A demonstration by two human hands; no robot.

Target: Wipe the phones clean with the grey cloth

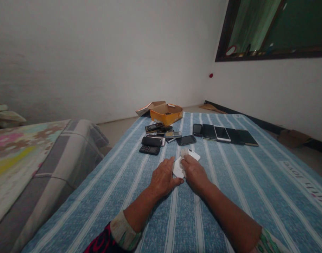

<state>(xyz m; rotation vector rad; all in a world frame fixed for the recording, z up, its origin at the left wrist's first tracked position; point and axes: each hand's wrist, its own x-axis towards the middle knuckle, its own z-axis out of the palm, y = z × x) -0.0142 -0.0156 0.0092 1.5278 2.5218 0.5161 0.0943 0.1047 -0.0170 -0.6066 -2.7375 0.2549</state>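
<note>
A white smartphone [179,169] lies face down and aslant on the blue striped cloth, its camera end pointing to the far right. My left hand [163,177] grips its near left end, thumb on one side and fingers on the other. Over the phone's middle, my right hand [195,172] presses a pale, crumpled wipe [184,153] against its back, fingers closed around it. Just beyond my hands are a black smartphone [186,140] and a keypad phone with a yellowish keypad [173,134]. A black keypad phone [149,150] lies to the left.
An open orange box [166,115] stands at the far edge, behind a heap of old phones [154,127]. Several phones, including a white-framed one [222,134], form a row at the right. Another covered bed [58,154] is at the left.
</note>
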